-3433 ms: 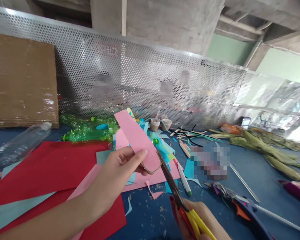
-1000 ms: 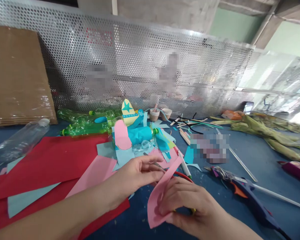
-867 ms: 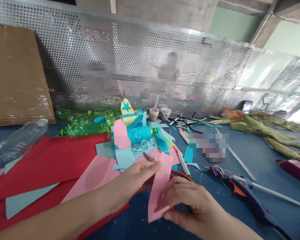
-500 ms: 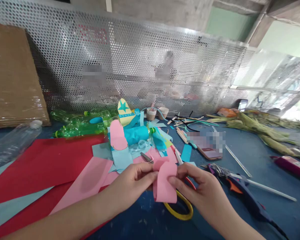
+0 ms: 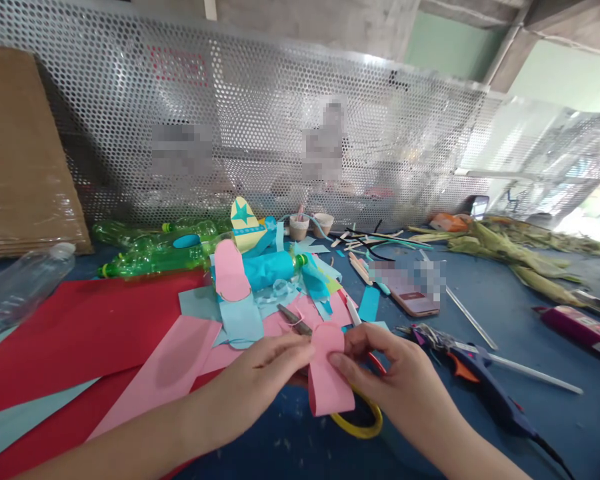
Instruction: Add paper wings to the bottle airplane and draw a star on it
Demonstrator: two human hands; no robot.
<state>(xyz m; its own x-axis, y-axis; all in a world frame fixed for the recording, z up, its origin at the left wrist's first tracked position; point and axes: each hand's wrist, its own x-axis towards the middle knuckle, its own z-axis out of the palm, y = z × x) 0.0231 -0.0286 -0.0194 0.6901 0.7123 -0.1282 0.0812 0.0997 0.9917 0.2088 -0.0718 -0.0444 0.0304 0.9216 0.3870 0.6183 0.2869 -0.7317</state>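
Pinches folded pink paper strip (image 5: pixel 331 377) betw. 2 bare hands, above dark blue worktop (image 5: pixel 280 433), low & just R of centre in view. Closes grip of L hand (image 5: pixel 275 360) on strip's left edge, nr rounded top end. Closes grip of R hand (image 5: pixel 387 363) on right edge, w/ thumb flat on front face. Keeps strip bent double, w/ fold at bottom.

Has grey-bladed scissors w/ yellow & red handle loops (image 5: pixel 365 433) below & behind strip, partly hidden. Has white marker w/ red end (image 5: pixel 354 315) just beyond R hand, partly covered by it.

Has, beyond L hand, blue-paper-wrapped bottle (image 5: pixel 275 269), w/ rounded pink paper piece (image 5: pixel 233 270) at left end & pale yellow paper cutout (image 5: pixel 245 230) w/ 1 teal star behind.

Shows, at left, red paper sheets (image 5: pixel 105 320), green plastic bottles (image 5: pixel 150 260) & clear plastic bottle (image 5: pixel 25 283). Shows, at right, dark blue glue gun w/ orange trigger (image 5: pixel 500 383), pinkish phone (image 5: pixel 419 305) (pixelated in part) & long magenta container (image 5: pixel 580 330). Shows, farther back, 2 small pale cups (image 5: pixel 299 227), pale green husks (image 5: pixel 500 257) & perforated metal screen (image 5: pixel 265 133).
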